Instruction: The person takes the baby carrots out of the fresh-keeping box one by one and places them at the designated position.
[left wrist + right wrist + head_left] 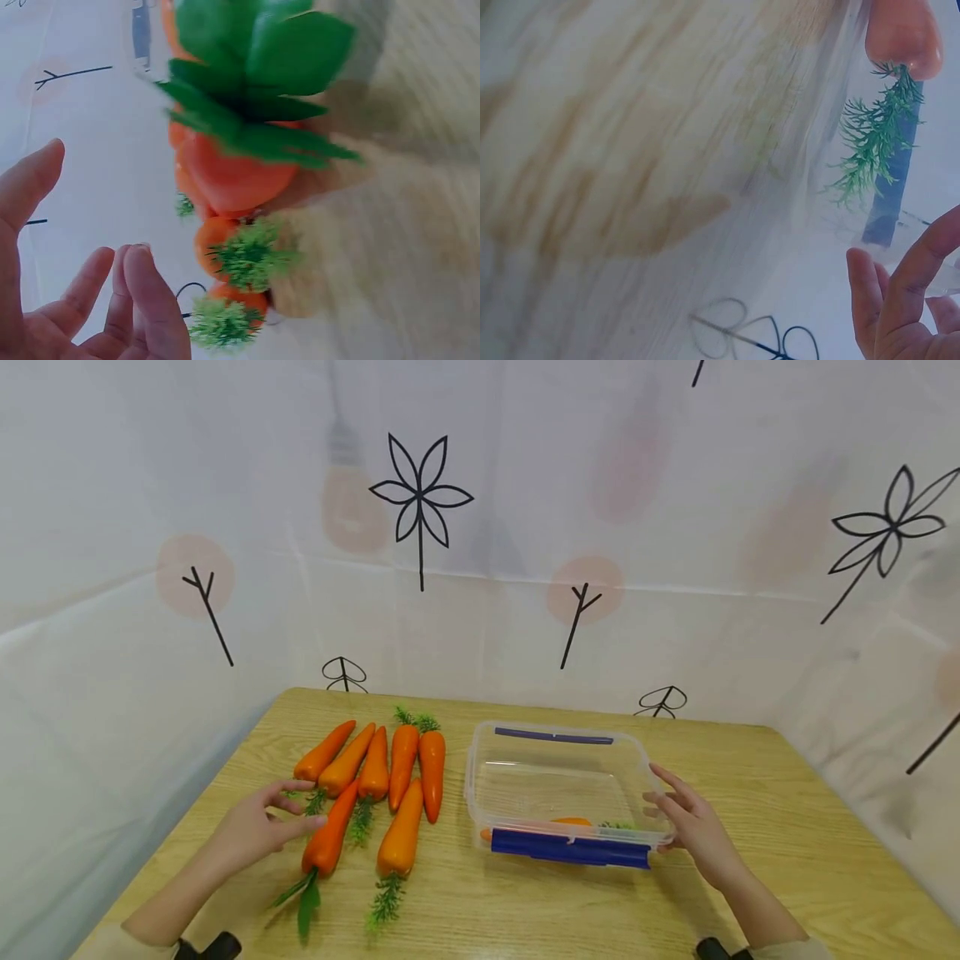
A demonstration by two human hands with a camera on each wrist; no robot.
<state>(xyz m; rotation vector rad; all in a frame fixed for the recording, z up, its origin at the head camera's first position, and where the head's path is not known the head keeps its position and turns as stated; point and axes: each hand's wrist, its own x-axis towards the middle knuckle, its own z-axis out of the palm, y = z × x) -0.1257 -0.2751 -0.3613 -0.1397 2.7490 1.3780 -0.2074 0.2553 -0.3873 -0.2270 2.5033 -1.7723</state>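
Observation:
My left hand hovers beside an orange carrot with broad green leaves, thumb and fingers spread apart. In the left wrist view, that carrot's leaves fill the top, and the left hand holds nothing. At the right end of a clear plastic box with blue clips, my right hand rests its loosely bent fingers against the wall. Inside the box lies one carrot with feathery green tops, partly hidden by the front clip. The right wrist view shows this carrot above the right hand.
Several more carrots lie side by side on the wooden table, left of the box. One carrot with feathery greens lies nearer the front edge. A white patterned curtain surrounds the table's back and sides.

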